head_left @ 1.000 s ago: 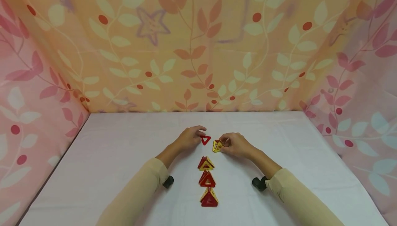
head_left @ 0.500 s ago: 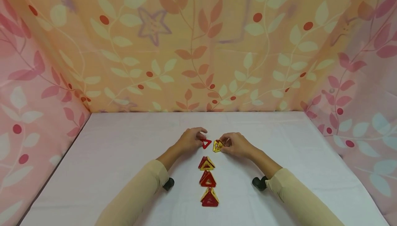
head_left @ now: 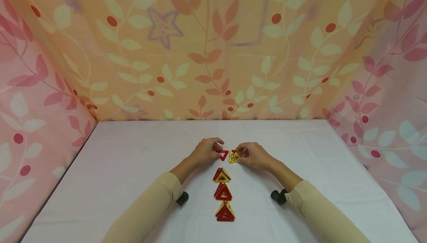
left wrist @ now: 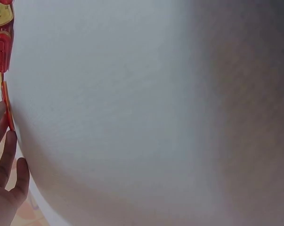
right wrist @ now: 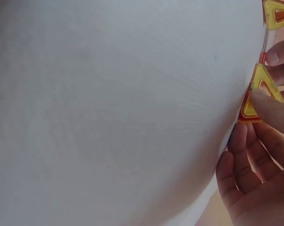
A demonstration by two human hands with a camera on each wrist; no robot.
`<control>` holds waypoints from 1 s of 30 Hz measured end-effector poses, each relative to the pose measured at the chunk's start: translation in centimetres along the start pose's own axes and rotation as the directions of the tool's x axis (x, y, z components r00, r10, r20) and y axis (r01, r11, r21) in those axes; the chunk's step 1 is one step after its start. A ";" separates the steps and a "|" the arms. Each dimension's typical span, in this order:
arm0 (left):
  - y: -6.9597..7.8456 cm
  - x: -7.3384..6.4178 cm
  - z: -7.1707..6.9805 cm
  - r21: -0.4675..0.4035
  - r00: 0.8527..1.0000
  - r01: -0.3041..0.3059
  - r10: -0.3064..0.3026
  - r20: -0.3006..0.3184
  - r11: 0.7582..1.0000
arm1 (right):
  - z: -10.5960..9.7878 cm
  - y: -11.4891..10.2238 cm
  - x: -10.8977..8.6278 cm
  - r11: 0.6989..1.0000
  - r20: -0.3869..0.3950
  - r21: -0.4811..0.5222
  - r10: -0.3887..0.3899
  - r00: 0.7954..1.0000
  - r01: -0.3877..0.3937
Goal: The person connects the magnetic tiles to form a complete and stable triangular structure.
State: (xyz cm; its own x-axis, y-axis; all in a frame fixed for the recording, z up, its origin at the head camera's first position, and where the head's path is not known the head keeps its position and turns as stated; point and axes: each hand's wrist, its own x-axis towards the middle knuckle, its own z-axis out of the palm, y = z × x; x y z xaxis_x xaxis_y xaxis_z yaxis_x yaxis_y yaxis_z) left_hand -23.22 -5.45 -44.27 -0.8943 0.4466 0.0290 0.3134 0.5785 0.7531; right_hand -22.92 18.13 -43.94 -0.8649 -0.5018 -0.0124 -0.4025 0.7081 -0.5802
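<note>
My left hand [head_left: 207, 150] pinches a red triangular magnetic tile [head_left: 225, 155] by its left edge, its point facing me. In the left wrist view this tile [left wrist: 8, 101] shows edge-on at the fingertips. Just to its right, my right hand [head_left: 255, 155] holds a yellow-and-red set of triangular tiles [head_left: 235, 157] joined at an angle. Seen from the right wrist, the thumb lies on the yellow face [right wrist: 259, 71] and a red edge shows below it. A narrow gap separates the red tile from the set in the head view.
Three small pyramids of red and yellow tiles stand in a line toward me: the far one [head_left: 221, 176], the middle one [head_left: 222, 194] and the near one [head_left: 225, 214]. White cloth [head_left: 133, 150] covers the table. Patterned curtains [head_left: 207, 68] enclose the back and sides.
My left hand has moved slightly right and toward me, bringing the red tile closer to the yellow-and-red set and turning it a little. The right hand has stayed nearly still.
</note>
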 end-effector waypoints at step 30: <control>0.2 -0.2 0.3 0.021 0.999 -0.007 0.006 0.040 1.000 | 0.1 0.1 0.0 1.000 0.010 0.015 0.009 1.000 -0.009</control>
State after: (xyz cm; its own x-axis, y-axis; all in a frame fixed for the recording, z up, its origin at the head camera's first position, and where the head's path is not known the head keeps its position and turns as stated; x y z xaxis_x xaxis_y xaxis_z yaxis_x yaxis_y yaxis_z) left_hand -22.91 -5.18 -44.31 -0.8787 0.4772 0.0068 0.3261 0.5900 0.7386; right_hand -22.98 18.16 -44.12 -0.8656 -0.5001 -0.0259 -0.3896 0.7050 -0.5925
